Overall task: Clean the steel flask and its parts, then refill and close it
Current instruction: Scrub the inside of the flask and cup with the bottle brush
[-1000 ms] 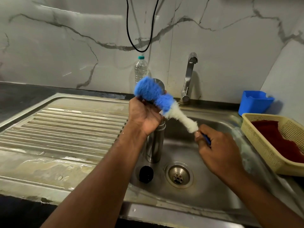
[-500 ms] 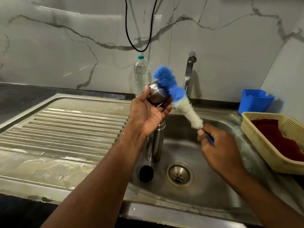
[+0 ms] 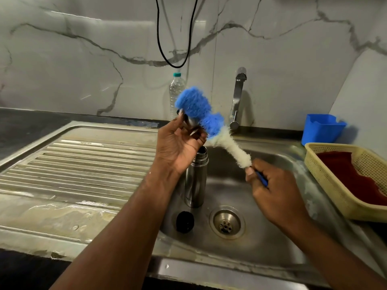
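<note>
The sink (image 3: 272, 243) held the steel flask (image 3: 195, 181) upright and uncapped near its left wall, a black stopper (image 3: 185, 222) lying nearer. Above the flask the left hand (image 3: 178, 147) had its fingers closed round the steel cap (image 3: 189, 122). The right hand (image 3: 276, 193), fingers wrapped on the handle, held the bottle brush (image 3: 211, 124), its long axis slanting up-left, blue head touching the cap
</note>
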`<state>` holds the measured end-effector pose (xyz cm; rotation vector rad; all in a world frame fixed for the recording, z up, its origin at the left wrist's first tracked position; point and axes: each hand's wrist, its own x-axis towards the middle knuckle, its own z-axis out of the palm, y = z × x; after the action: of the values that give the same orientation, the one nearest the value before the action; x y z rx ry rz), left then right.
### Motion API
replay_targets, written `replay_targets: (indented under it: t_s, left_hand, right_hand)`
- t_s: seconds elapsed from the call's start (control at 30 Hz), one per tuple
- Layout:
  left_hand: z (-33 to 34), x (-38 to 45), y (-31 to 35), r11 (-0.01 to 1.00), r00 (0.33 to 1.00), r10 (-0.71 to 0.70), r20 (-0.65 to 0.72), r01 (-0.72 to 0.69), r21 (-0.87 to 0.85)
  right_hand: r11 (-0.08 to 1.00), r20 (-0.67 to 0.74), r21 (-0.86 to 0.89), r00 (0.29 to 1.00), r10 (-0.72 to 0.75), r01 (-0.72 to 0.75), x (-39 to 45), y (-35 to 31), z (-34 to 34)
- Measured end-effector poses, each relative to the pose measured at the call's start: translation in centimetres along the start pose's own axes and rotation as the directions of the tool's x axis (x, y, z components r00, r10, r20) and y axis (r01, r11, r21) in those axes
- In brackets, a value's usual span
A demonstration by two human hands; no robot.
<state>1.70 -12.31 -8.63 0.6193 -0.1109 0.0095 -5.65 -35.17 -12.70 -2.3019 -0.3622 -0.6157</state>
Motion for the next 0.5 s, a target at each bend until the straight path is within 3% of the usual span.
replay_targets:
  t_s: [0.1,0.23,0.5]
  left_hand:
    - [0.56,-0.28,-0.26,1.0,1.0,-0.005,0.02,0.004,0.009]
    - [0.63,-0.38,-0.25,0.986,0.999,-0.001,0.054,0.01,-0.165]
    - [0.71,-0.18,-0.34,0.978,0.999,0.043,0.031,-0.035,-0.205]
  right_hand:
    - [0.999,-0.011,0.016,0.999,0.04,-0.04,0.03,0.13,0.14]
    - [0.999,0.009,-0.024,1.0,-0.028,0.028,-0.29,-0.49,0.31]
    - [1.0,0.019,-0.002,1.0,-0.004,0.004,-0.33,-0.56,0.84]
